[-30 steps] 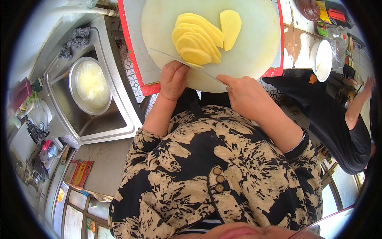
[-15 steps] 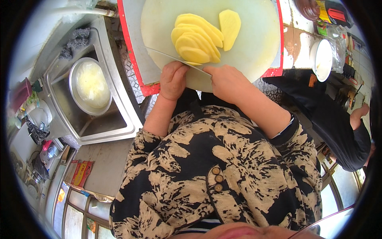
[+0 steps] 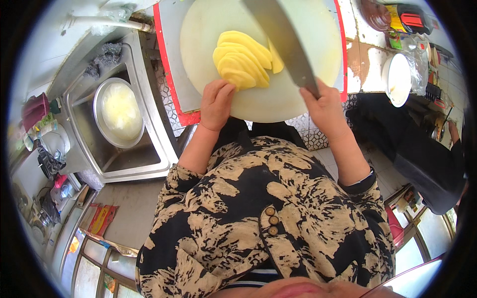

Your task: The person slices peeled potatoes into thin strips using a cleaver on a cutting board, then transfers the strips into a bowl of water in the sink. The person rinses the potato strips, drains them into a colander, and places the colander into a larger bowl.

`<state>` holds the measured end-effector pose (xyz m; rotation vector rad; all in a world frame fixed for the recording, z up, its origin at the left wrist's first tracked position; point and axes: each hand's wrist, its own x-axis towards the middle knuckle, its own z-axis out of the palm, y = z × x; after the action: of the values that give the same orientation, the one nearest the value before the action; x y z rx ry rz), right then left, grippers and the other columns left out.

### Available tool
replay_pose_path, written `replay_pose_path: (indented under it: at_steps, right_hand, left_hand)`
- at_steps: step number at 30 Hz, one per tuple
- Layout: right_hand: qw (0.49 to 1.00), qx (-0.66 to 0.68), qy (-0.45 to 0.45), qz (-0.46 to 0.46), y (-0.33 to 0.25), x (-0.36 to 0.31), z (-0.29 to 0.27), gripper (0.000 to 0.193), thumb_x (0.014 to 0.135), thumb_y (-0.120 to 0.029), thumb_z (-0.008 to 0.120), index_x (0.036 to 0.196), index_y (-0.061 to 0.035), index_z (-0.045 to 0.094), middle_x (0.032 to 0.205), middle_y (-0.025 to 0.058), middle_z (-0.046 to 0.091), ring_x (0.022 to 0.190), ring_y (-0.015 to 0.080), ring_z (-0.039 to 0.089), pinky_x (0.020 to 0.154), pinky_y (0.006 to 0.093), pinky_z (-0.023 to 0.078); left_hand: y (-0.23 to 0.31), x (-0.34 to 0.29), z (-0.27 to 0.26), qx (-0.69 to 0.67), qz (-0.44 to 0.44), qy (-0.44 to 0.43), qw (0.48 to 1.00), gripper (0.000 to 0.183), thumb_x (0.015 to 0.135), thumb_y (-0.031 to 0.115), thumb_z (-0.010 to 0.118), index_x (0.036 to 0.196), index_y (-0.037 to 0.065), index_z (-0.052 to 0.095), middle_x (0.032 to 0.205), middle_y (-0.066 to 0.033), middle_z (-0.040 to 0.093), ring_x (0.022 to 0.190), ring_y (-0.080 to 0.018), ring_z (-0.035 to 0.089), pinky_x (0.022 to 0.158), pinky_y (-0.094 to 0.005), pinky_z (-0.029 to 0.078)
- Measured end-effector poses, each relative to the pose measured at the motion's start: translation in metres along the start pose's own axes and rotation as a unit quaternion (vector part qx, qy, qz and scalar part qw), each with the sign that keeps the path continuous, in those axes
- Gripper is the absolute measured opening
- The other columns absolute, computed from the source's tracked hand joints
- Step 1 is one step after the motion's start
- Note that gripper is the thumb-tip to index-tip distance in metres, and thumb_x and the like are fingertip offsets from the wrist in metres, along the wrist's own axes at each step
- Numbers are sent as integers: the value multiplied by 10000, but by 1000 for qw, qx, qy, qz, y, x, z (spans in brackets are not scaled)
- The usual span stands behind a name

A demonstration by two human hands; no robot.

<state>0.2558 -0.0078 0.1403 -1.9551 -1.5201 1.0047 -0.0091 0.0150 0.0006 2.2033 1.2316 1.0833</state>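
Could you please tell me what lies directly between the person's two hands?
In the head view, a bare stretch of the round whitish cutting board lies between the left hand and the right hand, which grips a wide metal knife.

Yellow slices [image 3: 242, 58], pale, smooth, oval, overlapping in a leaning fan left of the round board's [image 3: 318, 54] middle, lowest ones toward its near left edge. One lone slice [image 3: 276, 58] just beside the fan's right side, partly hidden by the blade. Knife [image 3: 287, 47]: broad grey blade, flat side showing, raised over the board, slanting from near its right edge toward the far side, upper end blurred.
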Motion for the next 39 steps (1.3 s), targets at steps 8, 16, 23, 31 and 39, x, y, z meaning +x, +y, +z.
replay_pose_path:
  at_steps: [8, 16, 23, 31, 39]
  right_hand:
    - [971, -156, 140, -116, 70, 12, -33, 626, 840, 8, 593, 1440, -116, 468, 950, 140, 637, 836, 337, 628, 729, 441, 526]
    - [955, -266, 111, -69, 90, 36, 6, 552, 847, -92, 681, 1370, -60, 505, 1060, 161, 610, 975, 348, 589, 844, 420, 501]
    - [993, -87, 3, -85, 56, 52, 18, 458, 838, -184, 745, 1225, -8, 574, 1118, 184, 610, 1011, 391, 604, 855, 436, 515]
    - [985, -116, 95, -87, 41, 97, 79, 797, 773, -184, 811, 1401, 17, 362, 907, 119, 625, 784, 285, 639, 745, 394, 519]
    - [998, 1, 38, -50, 45, 108, 79, 399, 725, -109, 779, 1060, -31, 577, 761, 77, 596, 699, 237, 603, 664, 357, 504]
  left_hand:
    - [15, 26, -3, 21, -49, 1, 999, 853, 721, 302, 871, 1397, 55, 413, 1395, -186, 430, 1271, -387, 424, 1066, -467, 383]
    - [10, 70, -9, 105, -43, -69, 991, 1190, 549, 441, 927, 1475, 18, 311, 1532, -211, 315, 1430, -426, 266, 1176, -520, 254]
    - [13, 82, -17, 118, -39, -144, 982, 1144, 529, 400, 933, 1448, 28, 363, 1437, -170, 397, 1363, -414, 333, 1159, -485, 301]
    - [17, 79, -14, 106, -72, -131, 983, 1002, 514, 367, 941, 1334, 56, 455, 1320, -149, 440, 1269, -393, 390, 1108, -468, 359]
    - [19, 79, -12, 99, -47, -117, 987, 949, 531, 404, 927, 1296, 57, 487, 1253, -154, 454, 1189, -381, 429, 1050, -474, 388]
